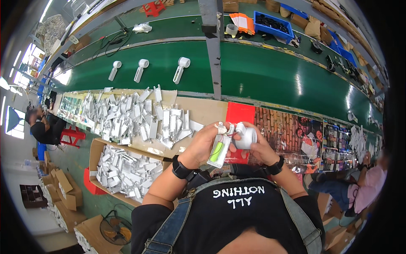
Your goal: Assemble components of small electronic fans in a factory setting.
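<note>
In front of my chest is a white handheld device, which looks like a small fan. My left hand point(204, 144) is closed around its handle part, where a bright green battery point(217, 151) and thin red wires show. My right hand point(264, 149) grips the round white head point(246, 139) from the right side. How the head and handle join is partly hidden by my fingers. On the table to the left of my hands lies a heap of loose white handle shells point(127, 114).
A cardboard box point(96, 161) full of white parts stands below the table at left. Several similar white devices point(180, 70) lie on the green conveyor belt point(160, 63). A metal post point(213, 55) rises beyond the table. Other people sit at far left and right.
</note>
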`<state>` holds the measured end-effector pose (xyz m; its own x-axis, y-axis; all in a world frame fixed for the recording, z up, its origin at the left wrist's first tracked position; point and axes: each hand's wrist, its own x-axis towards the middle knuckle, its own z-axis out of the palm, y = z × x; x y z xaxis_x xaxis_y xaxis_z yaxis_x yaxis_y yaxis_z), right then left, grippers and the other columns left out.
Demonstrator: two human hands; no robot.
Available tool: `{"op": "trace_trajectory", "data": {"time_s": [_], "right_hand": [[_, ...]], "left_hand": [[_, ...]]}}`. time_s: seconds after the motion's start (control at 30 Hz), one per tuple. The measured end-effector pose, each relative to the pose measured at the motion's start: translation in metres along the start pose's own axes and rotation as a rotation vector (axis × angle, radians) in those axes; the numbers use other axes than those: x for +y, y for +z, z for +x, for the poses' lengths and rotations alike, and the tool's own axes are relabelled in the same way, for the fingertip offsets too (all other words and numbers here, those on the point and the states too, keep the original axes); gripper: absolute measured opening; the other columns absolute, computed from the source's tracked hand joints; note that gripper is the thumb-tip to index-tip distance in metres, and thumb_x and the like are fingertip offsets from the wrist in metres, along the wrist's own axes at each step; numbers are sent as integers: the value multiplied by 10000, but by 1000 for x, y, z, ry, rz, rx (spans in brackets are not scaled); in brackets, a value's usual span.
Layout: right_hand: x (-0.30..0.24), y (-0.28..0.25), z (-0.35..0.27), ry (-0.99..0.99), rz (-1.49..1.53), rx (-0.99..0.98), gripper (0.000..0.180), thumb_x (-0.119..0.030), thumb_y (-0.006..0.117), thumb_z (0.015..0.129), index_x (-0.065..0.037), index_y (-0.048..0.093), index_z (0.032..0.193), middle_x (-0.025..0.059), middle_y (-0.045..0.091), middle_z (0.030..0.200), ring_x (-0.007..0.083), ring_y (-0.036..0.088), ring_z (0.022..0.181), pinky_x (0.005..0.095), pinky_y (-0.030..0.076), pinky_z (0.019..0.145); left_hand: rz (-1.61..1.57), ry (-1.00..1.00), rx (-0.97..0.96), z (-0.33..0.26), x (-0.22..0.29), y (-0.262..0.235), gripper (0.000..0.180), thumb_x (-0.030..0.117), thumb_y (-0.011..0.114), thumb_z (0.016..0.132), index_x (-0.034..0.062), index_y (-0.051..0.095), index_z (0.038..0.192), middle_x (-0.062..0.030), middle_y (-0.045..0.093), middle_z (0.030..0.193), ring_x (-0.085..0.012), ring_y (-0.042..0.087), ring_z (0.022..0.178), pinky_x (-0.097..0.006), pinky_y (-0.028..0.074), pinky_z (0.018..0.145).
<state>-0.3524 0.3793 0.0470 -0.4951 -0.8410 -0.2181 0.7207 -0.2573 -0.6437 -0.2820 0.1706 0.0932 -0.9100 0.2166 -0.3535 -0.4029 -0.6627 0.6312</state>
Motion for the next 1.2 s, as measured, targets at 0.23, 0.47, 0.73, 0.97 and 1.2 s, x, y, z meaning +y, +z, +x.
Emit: {"op": "trace_trajectory", "data": {"time_s": [0.23, 0.47, 0.73, 0.97, 1.2], "right_hand": [[-37, 4, -11, -719, -1622, 95, 558, -47, 662, 703, -135, 478, 1222, 62, 514, 1116, 233, 487, 1075, 407, 377, 976], [-45, -5, -2, -1158, -2075, 127, 424, -7, 623, 669, -153, 569, 1063, 14, 550, 1034, 232, 506, 1028, 445, 349, 1003], [-52, 4, -4, -1066, -2086, 88, 437, 6, 629, 652, -139, 563, 1059, 30, 552, 1029, 251, 505, 1028, 451, 346, 999], [-44, 4, -13, -408, -1170, 13, 632, 52, 728, 604, -109, 475, 1161, 59, 525, 1112, 222, 510, 1053, 339, 396, 944], [-29, -4, -13, -33, -572, -12, 684, 43, 743, 641, -77, 391, 1216, 42, 513, 1102, 151, 498, 1062, 309, 429, 902]], "left_hand": [[339, -24, 74, -4, -13, -10, 249, 120, 343, 870, -4, 477, 1039, -146, 583, 805, -207, 584, 592, -318, 494, 539], [501, -210, -58, -3, -15, -3, 221, 125, 424, 853, -26, 487, 1001, -82, 578, 746, -144, 571, 555, -260, 464, 500], [667, -86, -37, -1, -24, -11, 189, 45, 578, 801, -18, 495, 959, -59, 574, 708, -112, 570, 542, -233, 454, 489], [731, -64, -19, -2, -14, -4, 160, 73, 584, 813, -6, 515, 933, -45, 561, 703, -103, 570, 550, -229, 446, 487], [694, -54, -122, -4, -5, -1, 172, 107, 584, 836, 6, 521, 961, -46, 562, 742, -100, 568, 565, -230, 448, 494]]}}
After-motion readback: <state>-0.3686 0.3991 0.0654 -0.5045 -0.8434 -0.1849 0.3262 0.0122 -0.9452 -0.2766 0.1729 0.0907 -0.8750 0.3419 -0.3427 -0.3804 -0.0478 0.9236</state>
